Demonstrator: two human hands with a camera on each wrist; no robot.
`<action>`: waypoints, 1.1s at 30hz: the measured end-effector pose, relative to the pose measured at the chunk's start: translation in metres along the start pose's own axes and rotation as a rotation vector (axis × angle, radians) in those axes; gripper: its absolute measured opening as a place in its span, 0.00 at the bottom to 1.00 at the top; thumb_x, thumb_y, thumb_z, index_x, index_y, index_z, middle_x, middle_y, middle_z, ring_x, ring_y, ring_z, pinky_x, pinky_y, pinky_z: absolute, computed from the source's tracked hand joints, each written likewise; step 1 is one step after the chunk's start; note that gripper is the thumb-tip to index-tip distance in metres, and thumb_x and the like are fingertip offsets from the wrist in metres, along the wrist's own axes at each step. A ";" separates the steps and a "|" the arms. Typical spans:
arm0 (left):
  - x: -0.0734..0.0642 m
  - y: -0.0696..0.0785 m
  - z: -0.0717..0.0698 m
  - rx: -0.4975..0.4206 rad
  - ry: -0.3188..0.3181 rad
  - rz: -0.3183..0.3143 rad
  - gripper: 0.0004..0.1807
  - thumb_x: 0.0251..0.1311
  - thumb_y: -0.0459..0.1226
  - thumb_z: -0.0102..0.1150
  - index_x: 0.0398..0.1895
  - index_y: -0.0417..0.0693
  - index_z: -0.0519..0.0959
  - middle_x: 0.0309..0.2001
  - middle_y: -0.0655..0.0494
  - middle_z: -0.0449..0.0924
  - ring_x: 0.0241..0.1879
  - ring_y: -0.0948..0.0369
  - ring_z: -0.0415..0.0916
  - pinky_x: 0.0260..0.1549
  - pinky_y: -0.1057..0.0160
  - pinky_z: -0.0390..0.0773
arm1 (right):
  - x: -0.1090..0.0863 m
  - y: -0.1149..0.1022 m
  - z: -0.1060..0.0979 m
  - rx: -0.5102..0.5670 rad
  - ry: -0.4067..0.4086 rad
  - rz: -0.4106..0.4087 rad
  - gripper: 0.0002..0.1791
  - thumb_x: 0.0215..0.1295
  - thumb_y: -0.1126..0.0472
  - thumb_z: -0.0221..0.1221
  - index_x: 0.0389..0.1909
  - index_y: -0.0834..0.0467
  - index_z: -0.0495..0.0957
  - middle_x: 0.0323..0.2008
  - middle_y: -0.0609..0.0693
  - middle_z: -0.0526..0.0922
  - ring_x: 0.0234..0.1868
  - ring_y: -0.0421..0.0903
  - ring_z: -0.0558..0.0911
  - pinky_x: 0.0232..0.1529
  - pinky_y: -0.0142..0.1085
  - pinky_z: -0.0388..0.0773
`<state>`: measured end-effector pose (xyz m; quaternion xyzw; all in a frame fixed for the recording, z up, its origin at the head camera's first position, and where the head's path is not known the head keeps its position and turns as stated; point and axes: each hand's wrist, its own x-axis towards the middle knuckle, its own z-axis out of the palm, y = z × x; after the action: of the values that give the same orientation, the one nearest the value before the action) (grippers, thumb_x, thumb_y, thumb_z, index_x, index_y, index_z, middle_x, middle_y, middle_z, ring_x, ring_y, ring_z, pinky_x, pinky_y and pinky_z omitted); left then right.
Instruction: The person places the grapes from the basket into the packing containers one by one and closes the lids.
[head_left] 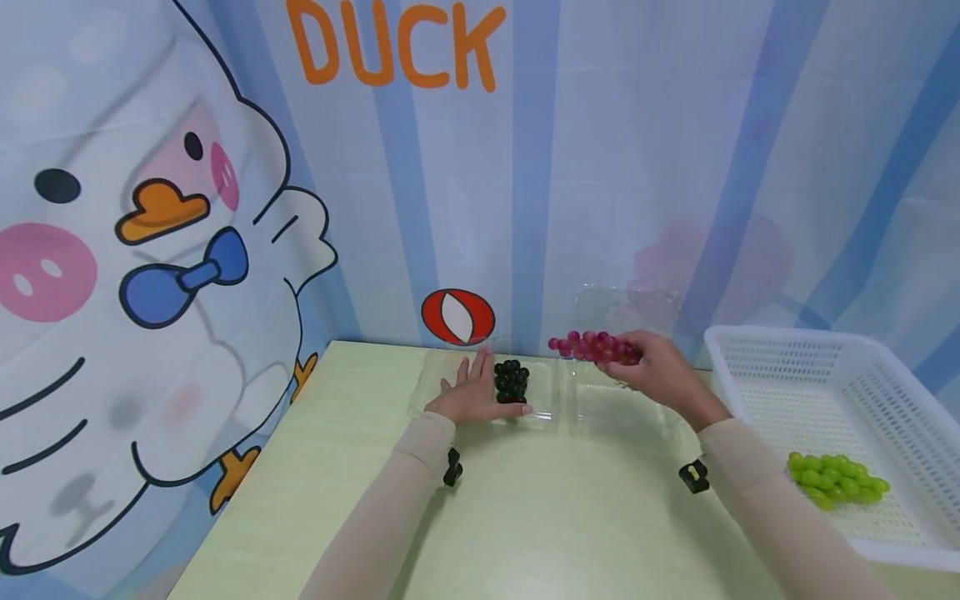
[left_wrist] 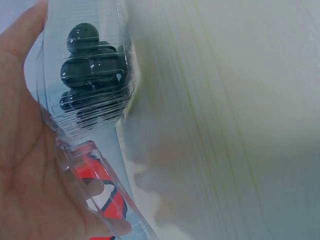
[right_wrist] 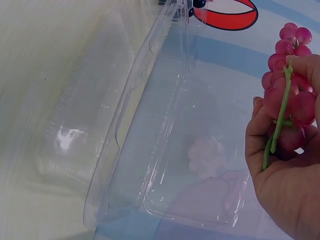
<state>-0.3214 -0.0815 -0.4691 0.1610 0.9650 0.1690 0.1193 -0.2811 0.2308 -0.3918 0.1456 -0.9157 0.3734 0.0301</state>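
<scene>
My right hand (head_left: 660, 371) holds a bunch of red grapes (head_left: 592, 345) above an open clear plastic box (head_left: 618, 404). Its green stem (right_wrist: 284, 107) shows against the palm in the right wrist view, and the box's transparent lid (head_left: 628, 304) stands up at the back. My left hand (head_left: 471, 396) lies over a second clear box (head_left: 546, 392) with its fingers spread. Dark grapes (head_left: 512, 382) sit inside that box, just right of the hand. In the left wrist view the fingers (left_wrist: 95, 227) show behind the slanted clear plastic.
At the right stands a white perforated basket (head_left: 810, 342) with a bunch of green grapes (head_left: 836, 480) in it. A pale wooden table (head_left: 540, 517) carries everything. Behind it hangs a blue and white striped curtain (head_left: 600, 167) printed with a duck.
</scene>
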 end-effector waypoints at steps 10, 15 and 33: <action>-0.001 0.000 0.000 -0.005 0.003 0.002 0.72 0.50 0.80 0.50 0.83 0.46 0.32 0.83 0.51 0.26 0.81 0.41 0.29 0.68 0.24 0.43 | 0.002 -0.001 0.011 0.036 0.003 0.060 0.19 0.66 0.56 0.66 0.49 0.66 0.80 0.36 0.56 0.83 0.31 0.48 0.78 0.31 0.36 0.80; -0.001 -0.001 -0.001 -0.010 0.001 0.003 0.72 0.49 0.80 0.50 0.83 0.47 0.32 0.83 0.52 0.25 0.81 0.41 0.28 0.68 0.24 0.42 | 0.004 -0.003 0.017 0.039 0.011 0.085 0.19 0.66 0.55 0.66 0.50 0.66 0.80 0.36 0.57 0.83 0.32 0.48 0.78 0.32 0.36 0.80; 0.000 -0.001 0.000 0.002 -0.001 -0.005 0.74 0.47 0.81 0.50 0.83 0.47 0.32 0.83 0.52 0.26 0.81 0.41 0.29 0.68 0.24 0.43 | 0.011 -0.017 0.040 0.058 0.051 0.238 0.21 0.67 0.52 0.65 0.50 0.65 0.81 0.41 0.59 0.84 0.36 0.51 0.80 0.34 0.35 0.82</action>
<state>-0.3217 -0.0821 -0.4691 0.1586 0.9656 0.1676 0.1198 -0.2842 0.1884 -0.4074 0.0269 -0.9143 0.4040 0.0047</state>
